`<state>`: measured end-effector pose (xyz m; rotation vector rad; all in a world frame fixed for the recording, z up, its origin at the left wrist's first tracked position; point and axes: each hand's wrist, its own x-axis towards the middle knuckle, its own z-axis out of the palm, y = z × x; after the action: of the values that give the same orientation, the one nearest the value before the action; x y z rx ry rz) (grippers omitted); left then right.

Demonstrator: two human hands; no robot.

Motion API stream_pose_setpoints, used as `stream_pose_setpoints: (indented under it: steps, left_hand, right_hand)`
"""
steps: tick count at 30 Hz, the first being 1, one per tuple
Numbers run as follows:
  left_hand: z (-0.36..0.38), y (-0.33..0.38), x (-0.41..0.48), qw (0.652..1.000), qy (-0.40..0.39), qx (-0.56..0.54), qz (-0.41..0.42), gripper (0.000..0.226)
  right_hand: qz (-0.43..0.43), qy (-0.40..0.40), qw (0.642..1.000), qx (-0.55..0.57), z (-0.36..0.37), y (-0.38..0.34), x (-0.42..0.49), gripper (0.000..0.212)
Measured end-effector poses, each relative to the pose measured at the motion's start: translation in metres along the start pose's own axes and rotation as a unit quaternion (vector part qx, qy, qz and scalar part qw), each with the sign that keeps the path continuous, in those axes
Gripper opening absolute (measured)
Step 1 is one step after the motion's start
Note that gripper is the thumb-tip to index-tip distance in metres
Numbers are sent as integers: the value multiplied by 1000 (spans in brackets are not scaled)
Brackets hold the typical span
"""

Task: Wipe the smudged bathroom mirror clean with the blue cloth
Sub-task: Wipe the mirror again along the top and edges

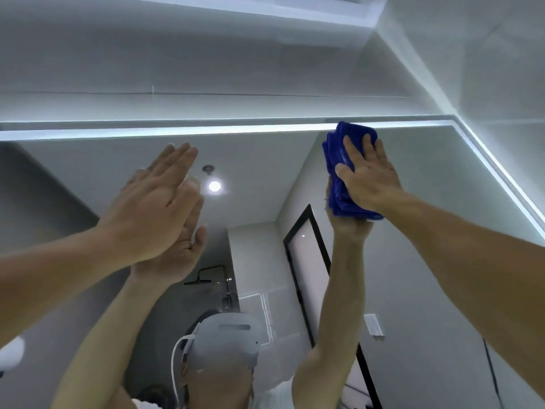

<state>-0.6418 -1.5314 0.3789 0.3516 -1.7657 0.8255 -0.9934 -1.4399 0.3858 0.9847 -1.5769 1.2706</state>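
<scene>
Right hand (368, 175) flat, pressing blue cloth (339, 178) against mirror (413, 178).

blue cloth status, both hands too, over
Right hand flat, pressing folded blue cloth on lit-edged wall mirror, near top edge. Left hand open, empty. Nothing blocking.

The right hand (368, 178) covers the middle of the cloth (333, 154) at upper right. The mirror (442, 202) runs off the frame's left and bottom edges, and a blurred white thing (11, 352) at lower left is cut off.
</scene>
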Motion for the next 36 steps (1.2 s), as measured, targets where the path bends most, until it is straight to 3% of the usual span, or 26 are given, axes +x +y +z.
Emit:
stream_pose_setpoints:
  steps: [10,27,31,36]
  left_hand:
    - [-43,-28,-40,999,-20,-12,-34,77]
    - [-170,-153,-148,995,2,28,-98,67]
    - [-178,-157,-160,994,-9,18,-103,67]
    - [-162,-127,-159,994,-15,-17,-107,66]
  right_hand:
    - [-90,-9,996,4,22,-141,-69,60]
    - [-229,-1,972,48,78,-437,-228,60]
    - [-226,-25,973,46,77,-459,-251,61]
    - [-283,-59,956,53,69,-441,-271,66]
